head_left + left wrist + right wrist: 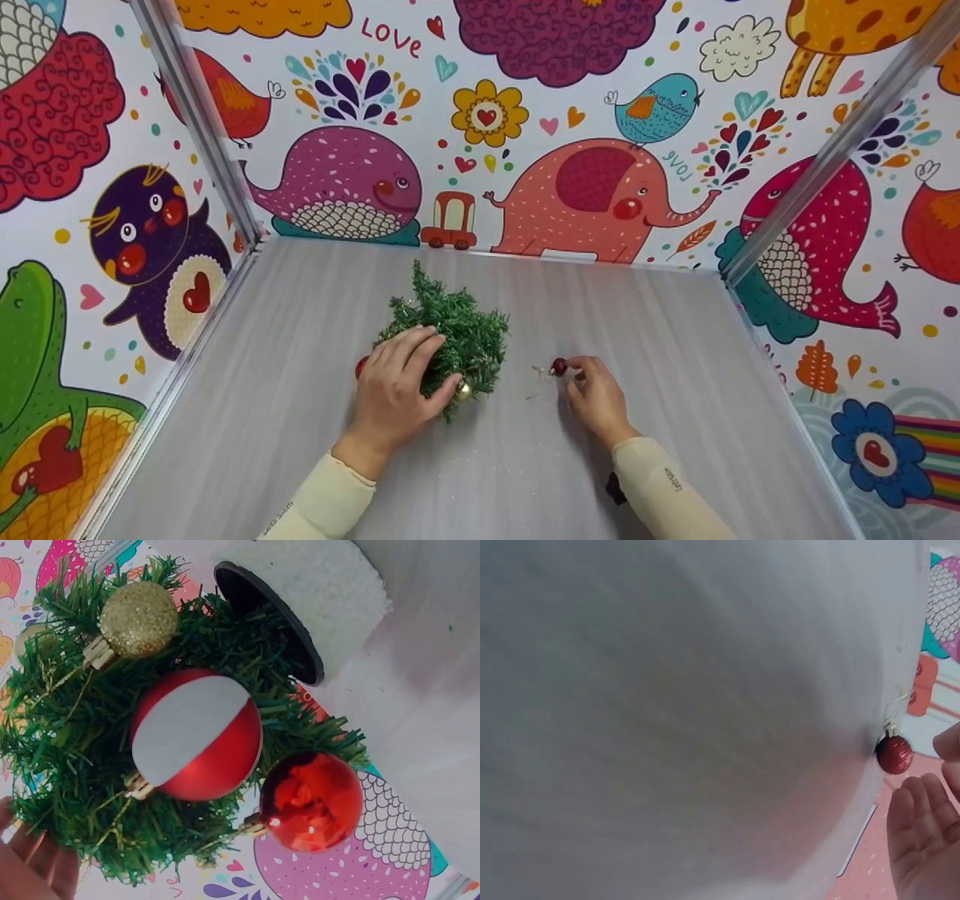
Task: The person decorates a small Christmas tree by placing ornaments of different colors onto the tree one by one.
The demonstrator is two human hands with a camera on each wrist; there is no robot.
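A small green artificial Christmas tree (469,330) stands under my left hand (397,382), which holds its near left side with the fingers spread over the foliage and the thumb apart. In the left wrist view its branches carry a glittery gold ball (139,619), a red ball with a white band (225,765) and a shiny red ball (311,802). The tree's white base (330,596) has a black rim. To the right, a small dark red ball ornament (559,366) lies on the table, with my right hand (600,397) beside it, thumb and fingers parted close to the ball.
Thin gold strings (540,375) lie left of the small red ball. The grey table (675,315) ends at a back wall (450,172) printed with cartoon animals, with side panels left and right in metal frames. Fine glitter is scattered toward the front.
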